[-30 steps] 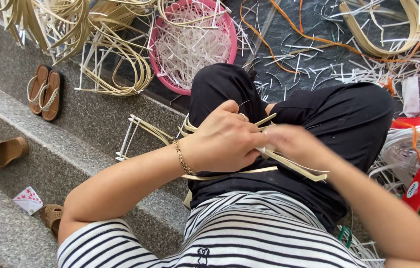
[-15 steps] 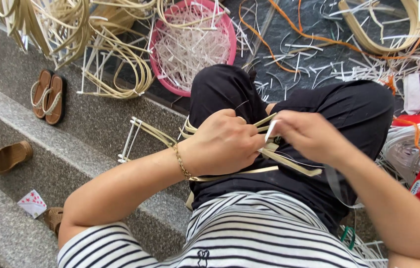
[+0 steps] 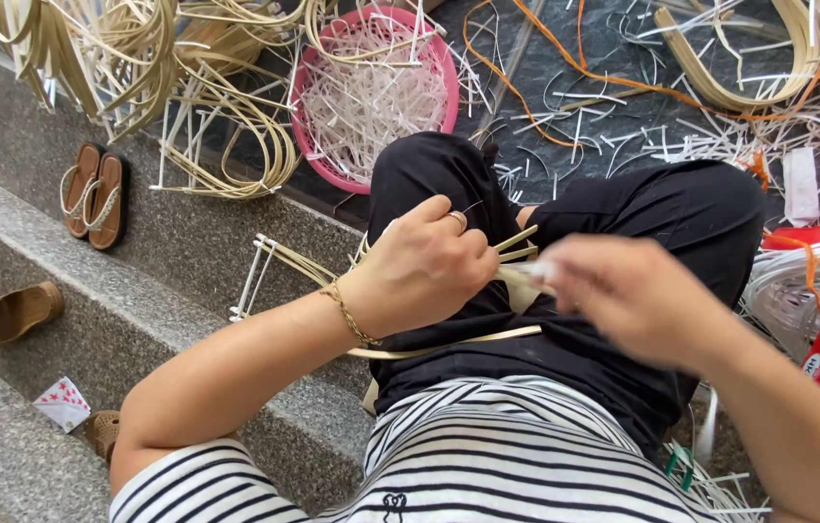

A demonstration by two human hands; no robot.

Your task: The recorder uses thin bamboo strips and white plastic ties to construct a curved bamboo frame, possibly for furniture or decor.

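Place: outdoor home craft spot for strip weaving, on stone steps (image 3: 139,320).
Above the steps: pink basket (image 3: 434,58) of white offcuts, coiled pale strips (image 3: 226,145), scattered trimmings (image 3: 623,126).
On the steps: brown sandals (image 3: 93,194).

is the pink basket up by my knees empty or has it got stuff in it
It has stuff in it. The pink basket stands upright on the dark ground, and a loose tangle of thin white strips covers most of its inside.

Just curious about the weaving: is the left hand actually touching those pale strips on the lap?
Touching. The head view shows the left hand closed around the pale strips, which poke out past its fingers.
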